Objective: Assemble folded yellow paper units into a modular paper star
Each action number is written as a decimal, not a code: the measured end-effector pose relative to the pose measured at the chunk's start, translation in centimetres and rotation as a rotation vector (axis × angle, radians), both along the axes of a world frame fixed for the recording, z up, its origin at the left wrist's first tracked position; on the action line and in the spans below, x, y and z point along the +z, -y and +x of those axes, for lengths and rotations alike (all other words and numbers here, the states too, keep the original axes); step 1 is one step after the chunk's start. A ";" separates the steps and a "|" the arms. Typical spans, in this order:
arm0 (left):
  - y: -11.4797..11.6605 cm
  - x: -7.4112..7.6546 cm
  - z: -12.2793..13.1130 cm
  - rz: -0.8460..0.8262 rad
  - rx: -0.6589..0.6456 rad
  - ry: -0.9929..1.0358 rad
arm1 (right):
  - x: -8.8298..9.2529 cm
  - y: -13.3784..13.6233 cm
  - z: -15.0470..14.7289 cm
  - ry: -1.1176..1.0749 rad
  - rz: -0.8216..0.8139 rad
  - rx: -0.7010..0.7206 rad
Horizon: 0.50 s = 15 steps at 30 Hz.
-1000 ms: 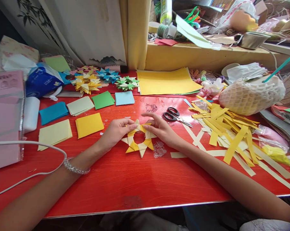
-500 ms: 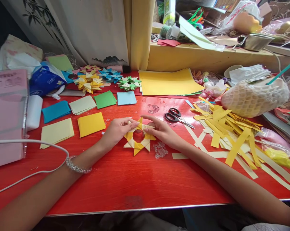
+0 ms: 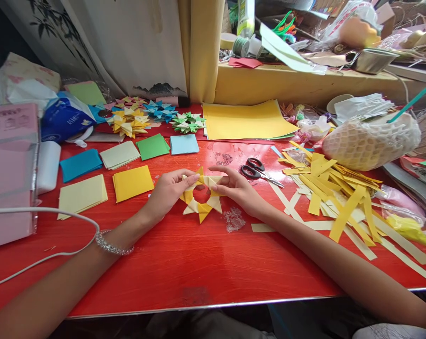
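Observation:
Between my two hands is a ring-shaped folded paper star [image 3: 204,210] in yellow and cream, with pointed tips around a round hole. My left hand [image 3: 171,189] pinches its upper left part between thumb and fingers. On the upper right side, my right hand [image 3: 236,190] grips it the same way, with the index finger stretched out above. Fingers cover parts of the star's upper edge. Just left of my left hand lies a stack of yellow paper [image 3: 133,183]. Black-handled scissors [image 3: 258,170] rest beyond my right hand.
Stacks of blue [image 3: 81,165], cream [image 3: 83,195] and green paper [image 3: 154,146] lie left. Finished paper stars [image 3: 128,121] and large yellow sheets [image 3: 243,120] are behind. Cut paper strips [image 3: 325,188] and a net-wrapped object with a straw [image 3: 371,141] sit right. A white cable [image 3: 75,214] crosses the left side.
The paper star has turned slightly in my hands and its lower tips sit a little higher. My right hand has shifted its hold on the right side.

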<state>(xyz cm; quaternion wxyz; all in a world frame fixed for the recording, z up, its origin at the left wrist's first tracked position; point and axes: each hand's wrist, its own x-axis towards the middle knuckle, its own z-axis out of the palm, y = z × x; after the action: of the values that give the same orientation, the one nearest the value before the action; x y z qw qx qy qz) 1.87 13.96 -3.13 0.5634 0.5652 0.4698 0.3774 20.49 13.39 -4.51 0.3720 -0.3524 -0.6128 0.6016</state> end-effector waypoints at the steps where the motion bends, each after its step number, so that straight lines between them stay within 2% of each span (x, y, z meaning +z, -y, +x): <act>1: 0.0 0.1 0.0 -0.002 0.023 0.018 | 0.0 0.0 0.0 0.002 0.007 -0.019; 4: 0.0 0.2 -0.1 -0.010 0.022 0.015 | 0.0 -0.1 0.1 0.012 0.036 -0.020; 10: 0.1 0.0 -0.1 -0.025 -0.089 -0.089 | -0.3 -0.1 0.1 0.038 0.066 0.119; 15: 0.2 0.1 0.0 -0.024 0.010 -0.002 | -0.2 -0.1 0.1 0.092 0.052 -0.018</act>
<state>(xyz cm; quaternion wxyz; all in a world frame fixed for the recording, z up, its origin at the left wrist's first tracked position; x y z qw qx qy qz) 1.89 13.80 -3.01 0.5676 0.5566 0.4777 0.3740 20.56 13.51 -4.71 0.3577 -0.3753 -0.6416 0.5653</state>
